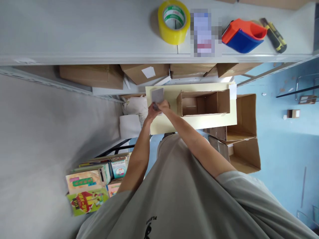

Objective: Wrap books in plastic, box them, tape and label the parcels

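Observation:
Both my hands meet over the left end of a pale yellow board (pixel 169 124). My left hand (pixel 152 112) is closed, fingers curled around a small dark grey part near my right hand. Beside it, my right hand (pixel 164 105) is also closed, its fingers bent down and mostly hidden. A flat light-grey piece (pixel 158 95), like a sheet or packet, lies just beyond the hands and seems to run into their grip; its kind is unclear. To the right, an open cardboard box (pixel 203 114) rests on the board.
Above, a shelf (pixel 87 33) carries a yellow tape roll (pixel 184 31), a blurred-out phone (pixel 202 31), a red-and-blue tape dispenser (pixel 243 35) and a utility knife (pixel 274 35). Empty cartons (pixel 245 118) stand right. Books (pixel 84 181) and a white roll (pixel 129 126) are left.

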The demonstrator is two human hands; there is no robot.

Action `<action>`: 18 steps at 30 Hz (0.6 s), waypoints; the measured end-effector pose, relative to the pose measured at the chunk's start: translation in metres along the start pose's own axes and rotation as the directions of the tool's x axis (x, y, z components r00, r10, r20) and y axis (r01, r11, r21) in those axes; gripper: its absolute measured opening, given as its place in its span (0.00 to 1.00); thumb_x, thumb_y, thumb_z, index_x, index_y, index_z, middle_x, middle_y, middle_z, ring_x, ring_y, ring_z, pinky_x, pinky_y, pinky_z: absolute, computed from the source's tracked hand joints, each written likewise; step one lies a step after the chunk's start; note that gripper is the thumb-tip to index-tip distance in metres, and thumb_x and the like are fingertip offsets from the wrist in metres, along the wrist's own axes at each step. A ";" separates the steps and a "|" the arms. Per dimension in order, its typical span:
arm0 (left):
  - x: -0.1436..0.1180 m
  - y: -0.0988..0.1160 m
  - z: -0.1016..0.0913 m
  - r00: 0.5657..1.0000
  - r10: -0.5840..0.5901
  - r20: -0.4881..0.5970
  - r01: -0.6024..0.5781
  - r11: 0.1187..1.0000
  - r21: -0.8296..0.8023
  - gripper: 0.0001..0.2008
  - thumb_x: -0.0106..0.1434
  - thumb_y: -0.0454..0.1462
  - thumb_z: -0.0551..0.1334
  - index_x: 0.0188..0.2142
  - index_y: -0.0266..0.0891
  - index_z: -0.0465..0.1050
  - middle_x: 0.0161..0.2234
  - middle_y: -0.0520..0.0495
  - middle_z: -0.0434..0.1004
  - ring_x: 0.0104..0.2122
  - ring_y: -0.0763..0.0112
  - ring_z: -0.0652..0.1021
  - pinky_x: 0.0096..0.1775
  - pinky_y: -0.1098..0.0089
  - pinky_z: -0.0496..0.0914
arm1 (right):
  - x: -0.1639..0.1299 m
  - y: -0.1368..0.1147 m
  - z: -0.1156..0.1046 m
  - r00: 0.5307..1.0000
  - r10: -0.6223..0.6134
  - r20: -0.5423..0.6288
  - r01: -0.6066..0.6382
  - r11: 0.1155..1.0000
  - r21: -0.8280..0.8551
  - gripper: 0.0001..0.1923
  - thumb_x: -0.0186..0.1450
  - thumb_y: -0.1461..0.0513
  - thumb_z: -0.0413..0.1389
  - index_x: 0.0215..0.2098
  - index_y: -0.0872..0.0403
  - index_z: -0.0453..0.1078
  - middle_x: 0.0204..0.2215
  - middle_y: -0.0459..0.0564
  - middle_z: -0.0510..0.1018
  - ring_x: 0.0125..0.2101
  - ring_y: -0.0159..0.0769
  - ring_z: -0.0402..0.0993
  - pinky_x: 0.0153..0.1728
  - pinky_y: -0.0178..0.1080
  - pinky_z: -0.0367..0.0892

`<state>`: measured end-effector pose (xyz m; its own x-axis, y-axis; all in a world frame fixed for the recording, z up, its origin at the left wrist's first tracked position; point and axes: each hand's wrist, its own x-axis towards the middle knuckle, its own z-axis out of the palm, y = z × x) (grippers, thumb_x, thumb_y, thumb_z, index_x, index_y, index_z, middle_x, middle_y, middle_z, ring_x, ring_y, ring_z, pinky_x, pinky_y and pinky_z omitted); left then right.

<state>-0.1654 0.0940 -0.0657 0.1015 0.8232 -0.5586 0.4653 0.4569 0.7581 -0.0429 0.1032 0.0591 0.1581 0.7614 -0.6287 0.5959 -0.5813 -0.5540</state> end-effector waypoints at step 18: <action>-0.069 0.094 -0.022 0.936 0.347 -0.058 -0.276 0.621 -0.734 0.37 0.59 0.71 0.82 0.49 0.45 0.88 0.56 0.43 0.93 0.66 0.43 0.88 0.69 0.50 0.82 | -0.122 0.102 -0.145 0.887 -0.452 -0.095 0.411 0.678 0.610 0.35 0.68 0.32 0.75 0.50 0.52 0.88 0.45 0.51 0.93 0.44 0.48 0.90 0.48 0.47 0.88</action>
<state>-0.1478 0.0876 0.0518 0.2054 0.9489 -0.2397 -0.3847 0.3035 0.8717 0.1127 -0.0074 0.1587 -0.0545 0.9653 -0.2555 -0.0115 -0.2565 -0.9665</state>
